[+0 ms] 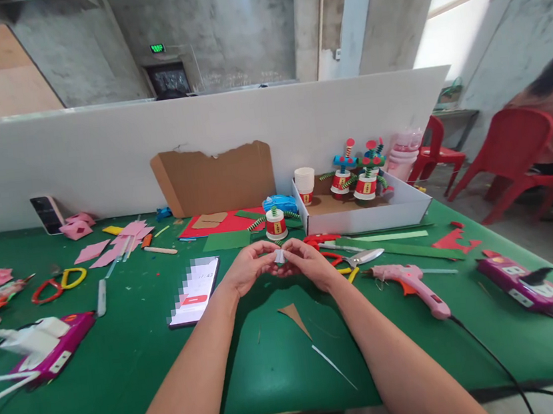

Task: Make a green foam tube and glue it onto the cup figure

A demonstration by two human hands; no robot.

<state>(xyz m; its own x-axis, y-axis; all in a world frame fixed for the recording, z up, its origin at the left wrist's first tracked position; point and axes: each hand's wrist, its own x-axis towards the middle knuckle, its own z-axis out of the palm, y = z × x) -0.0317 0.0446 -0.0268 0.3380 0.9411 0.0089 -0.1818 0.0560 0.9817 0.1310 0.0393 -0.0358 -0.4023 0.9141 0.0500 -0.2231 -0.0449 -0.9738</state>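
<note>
You hold a small white piece [279,256] over the worktop [272,382], just on your side of a red-and-white cup [276,228] with green coiled arms. The fingers of your left hand [252,268] and right hand [308,261] are pinched narrow on it from either side. They hide most of it, so its full shape cannot be told.

The piece looks light and thin; pressing or pulling unevenly could crease it or make it slip. If your knuckles push forward, they could knock the cup over, as it stands so near. The glue gun [406,278] lies on its side near your right forearm, nozzle pointing your way; if it is hot, a sideways sweep could burn you. Its cord [485,349] runs over the edge, so a snag might drag it off. The scissors [363,257] lie near your right hand and could nick a careless reach.

As for writing, the phone [201,290] shows digits ending in 43, partly masked. The right power strip [525,287] seems to carry a large B. The cup's yellow label bears dark characters too small to read. No brand can be made out.
</note>
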